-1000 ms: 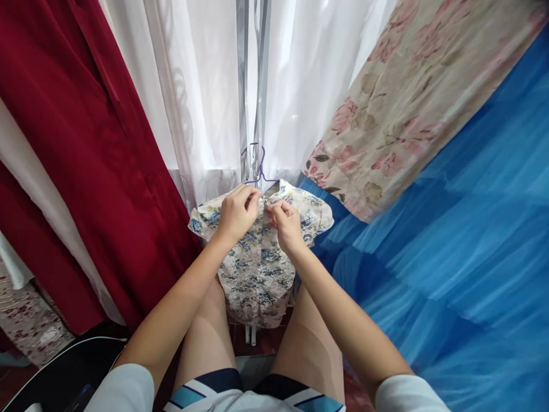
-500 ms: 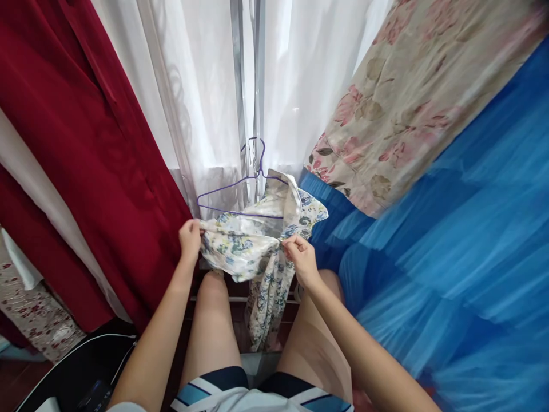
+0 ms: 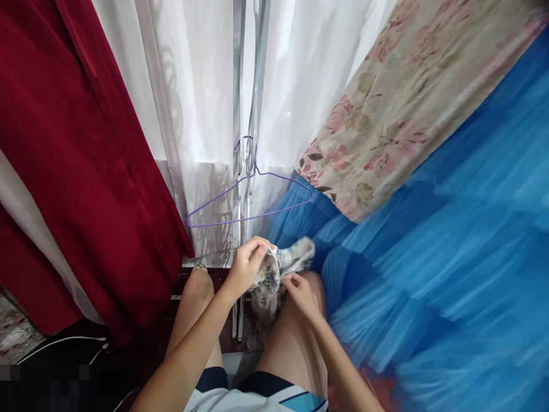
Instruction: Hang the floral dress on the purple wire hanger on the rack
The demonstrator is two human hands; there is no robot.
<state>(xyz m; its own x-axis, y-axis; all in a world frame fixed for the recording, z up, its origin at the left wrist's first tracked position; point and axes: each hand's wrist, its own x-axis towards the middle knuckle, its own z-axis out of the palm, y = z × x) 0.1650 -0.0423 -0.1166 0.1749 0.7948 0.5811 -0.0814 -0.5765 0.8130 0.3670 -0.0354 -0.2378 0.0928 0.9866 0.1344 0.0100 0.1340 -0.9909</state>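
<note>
Head view: both hands are low in the middle, close to each other.
Left hand (image 3: pixel 249 263): pinched tight on a soft white cloth garment with blue flowers (image 3: pixel 266 280).
Right hand (image 3: pixel 297 289): finger and thumb squeezed on the garment's edge.
Flowery garment: bunched up below the hanger, in front of the right leg (image 3: pixel 295 332); I cannot tell if it touches the leg. One end is blurry.
Hanger: a thin purple wire triangle (image 3: pixel 274 213), above the hands and apart from the garment, with a small gap under its bottom bar.
Hanger's ends: the left tip is near the edge of a long, smooth red cloth (image 3: pixel 107 171); the right tip is in front of fluffy blue net cloth (image 3: pixel 429 274).
Tight side: the blue net cloth comes close beside the right leg.
Roomier side: dark floor shows between the legs.
Slanted edge: a beige cloth with pink flowers (image 3: pixel 377 109) ends near the hanger's right tip.
</note>
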